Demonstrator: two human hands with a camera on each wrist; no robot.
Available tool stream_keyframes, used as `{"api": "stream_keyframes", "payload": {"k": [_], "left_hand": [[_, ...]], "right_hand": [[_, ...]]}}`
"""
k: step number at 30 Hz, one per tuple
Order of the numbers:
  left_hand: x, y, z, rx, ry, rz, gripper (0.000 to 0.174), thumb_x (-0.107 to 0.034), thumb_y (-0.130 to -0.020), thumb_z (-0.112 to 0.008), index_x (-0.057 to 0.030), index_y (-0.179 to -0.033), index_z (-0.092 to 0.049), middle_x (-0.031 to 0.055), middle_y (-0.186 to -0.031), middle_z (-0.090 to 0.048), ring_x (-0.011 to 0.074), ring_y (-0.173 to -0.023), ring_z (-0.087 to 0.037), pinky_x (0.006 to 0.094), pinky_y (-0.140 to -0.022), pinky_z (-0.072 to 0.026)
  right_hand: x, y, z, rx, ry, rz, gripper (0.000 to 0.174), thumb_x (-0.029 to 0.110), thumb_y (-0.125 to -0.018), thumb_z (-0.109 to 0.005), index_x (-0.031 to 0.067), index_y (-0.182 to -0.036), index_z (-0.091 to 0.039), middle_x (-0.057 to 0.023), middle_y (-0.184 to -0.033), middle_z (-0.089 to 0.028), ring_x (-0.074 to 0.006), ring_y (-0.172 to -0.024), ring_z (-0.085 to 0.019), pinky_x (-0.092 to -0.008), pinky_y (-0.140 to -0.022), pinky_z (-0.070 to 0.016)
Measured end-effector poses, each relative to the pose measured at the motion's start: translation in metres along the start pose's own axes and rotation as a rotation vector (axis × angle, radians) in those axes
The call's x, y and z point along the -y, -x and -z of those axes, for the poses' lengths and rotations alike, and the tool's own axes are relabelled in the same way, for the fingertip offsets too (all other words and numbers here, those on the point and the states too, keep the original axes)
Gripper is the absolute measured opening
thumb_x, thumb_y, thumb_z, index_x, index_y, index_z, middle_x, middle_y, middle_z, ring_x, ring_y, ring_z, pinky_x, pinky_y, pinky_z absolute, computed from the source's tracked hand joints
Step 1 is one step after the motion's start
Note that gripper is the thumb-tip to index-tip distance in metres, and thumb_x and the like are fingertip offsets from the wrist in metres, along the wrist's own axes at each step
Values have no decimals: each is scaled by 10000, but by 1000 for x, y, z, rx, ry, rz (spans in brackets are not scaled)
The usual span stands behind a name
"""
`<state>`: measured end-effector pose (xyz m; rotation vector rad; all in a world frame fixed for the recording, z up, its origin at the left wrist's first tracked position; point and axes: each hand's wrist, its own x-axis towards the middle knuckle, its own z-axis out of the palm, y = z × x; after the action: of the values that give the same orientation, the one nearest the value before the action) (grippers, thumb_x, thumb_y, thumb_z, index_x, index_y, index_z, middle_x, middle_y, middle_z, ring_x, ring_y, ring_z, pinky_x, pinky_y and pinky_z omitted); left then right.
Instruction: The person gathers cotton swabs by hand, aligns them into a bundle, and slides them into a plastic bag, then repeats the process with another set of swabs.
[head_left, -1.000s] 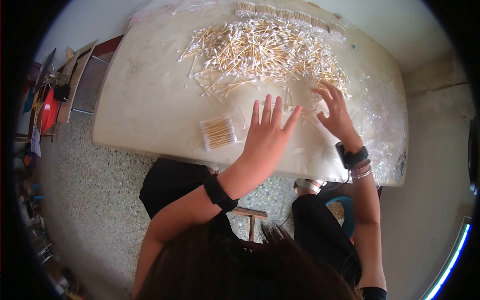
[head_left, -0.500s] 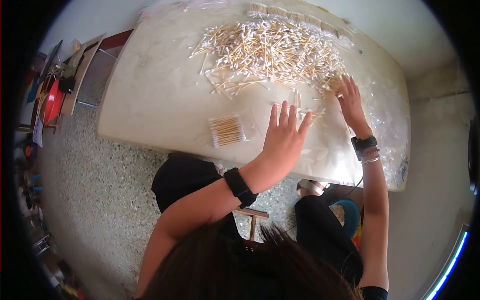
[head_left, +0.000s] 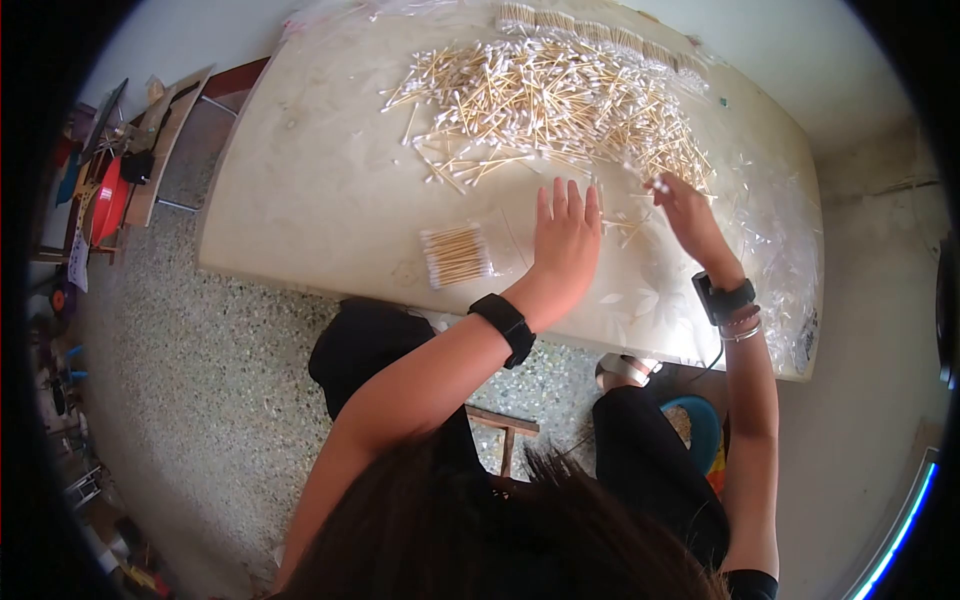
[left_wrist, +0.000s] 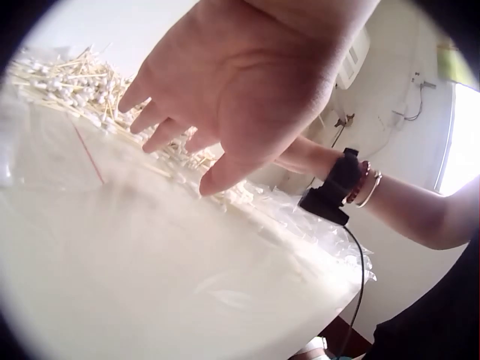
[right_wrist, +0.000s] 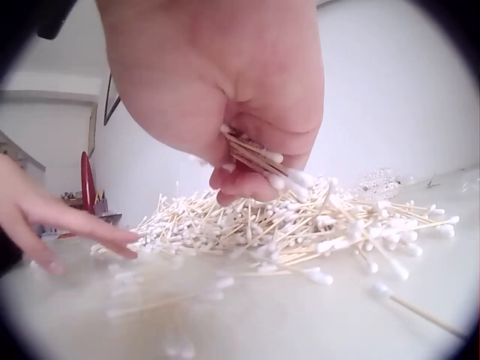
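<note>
A bunch of cotton swabs (right_wrist: pixel 259 156) is gripped in the curled fingers of my right hand (head_left: pixel 697 227), low over the near right edge of a big loose heap of swabs (head_left: pixel 545 95). White tips stick out past the fingers in the right wrist view. My left hand (head_left: pixel 566 243) is palm down with its fingers extended toward the heap, holding nothing. A few stray swabs (head_left: pixel 628 228) lie on the table between the two hands. Left of the left hand, a clear bag filled with neatly lined-up swabs (head_left: pixel 457 256) lies flat.
Filled packs of swabs (head_left: pixel 590 32) stand in a row behind the heap. Clear plastic bags (head_left: pixel 770 270) spread along the right side of the pale table (head_left: pixel 300 180). Below the table's near edge sits a blue tub (head_left: pixel 704 425) by the person's leg.
My right hand went out to the heap's right edge, then drew back slightly left with swabs in its fingers. The left hand shifted a little left and farther in over the table.
</note>
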<state>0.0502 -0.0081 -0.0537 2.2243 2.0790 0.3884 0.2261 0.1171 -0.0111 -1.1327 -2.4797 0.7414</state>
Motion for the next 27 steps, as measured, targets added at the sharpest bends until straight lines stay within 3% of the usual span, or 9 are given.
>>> {"api": "stream_keyframes", "payload": {"k": [3, 9, 12, 16, 21, 23, 27], "left_hand": [[-4, -7, -13, -37, 47, 16, 646, -244, -842, -596, 69, -1353, -354, 289, -1388, -349, 419, -1337, -277, 542, -1085, -211], [-7, -10, -26, -108, 141, -20, 637, -275, -850, -597, 82, -1329, -378, 282, -1405, -318, 412, -1342, -268, 555, -1074, -224], [-3, -13, -25, -145, 215, -91, 605, -265, -856, -592, 84, -1311, -396, 269, -1397, -332, 413, -1330, -286, 560, -1066, -235], [-3, -17, -22, -147, 148, -205, 410, -134, -839, -565, 42, -1204, -501, 207, -1274, -461, 351, -1226, -413, 499, -1001, -342], [11, -21, -3, -76, 301, -186, 255, 8, -755, -538, 7, -993, -627, 120, -1046, -608, 274, -1006, -555, 397, -867, -452], [18, -22, -5, -187, 319, -213, 217, 27, -723, -536, 3, -901, -657, 98, -942, -643, 270, -912, -583, 374, -808, -474], [24, -24, -2, -160, 389, -181, 195, 33, -723, -533, -1, -861, -667, 101, -886, -651, 274, -896, -585, 375, -781, -483]], "right_hand": [[-1, 20, -13, 97, -11, 38, 368, 166, -815, -683, 21, -1134, -570, -170, -1052, -571, -303, -938, -569, -361, -830, -465], [17, 44, -27, -35, 147, 116, 487, 179, -743, -749, 20, -1166, -568, -175, -1099, -539, -333, -997, -527, -377, -834, -461], [20, 48, -27, -25, 121, 57, 399, 129, -745, -729, 18, -1108, -605, -154, -1035, -578, -319, -939, -553, -369, -794, -470], [17, 52, -26, -8, -40, -79, 228, 75, -753, -699, 12, -970, -666, -120, -919, -622, -299, -841, -592, -354, -745, -479], [16, 58, -12, 51, -25, -4, 187, 52, -761, -683, 24, -945, -682, -118, -915, -628, -293, -839, -602, -351, -737, -484], [17, 61, -12, 56, -7, 33, 193, 45, -764, -678, 32, -956, -683, -119, -922, -629, -293, -855, -601, -349, -746, -485], [17, 62, -17, 33, 37, 91, 213, 18, -750, -672, 33, -962, -682, -119, -935, -629, -291, -879, -595, -350, -770, -488]]}}
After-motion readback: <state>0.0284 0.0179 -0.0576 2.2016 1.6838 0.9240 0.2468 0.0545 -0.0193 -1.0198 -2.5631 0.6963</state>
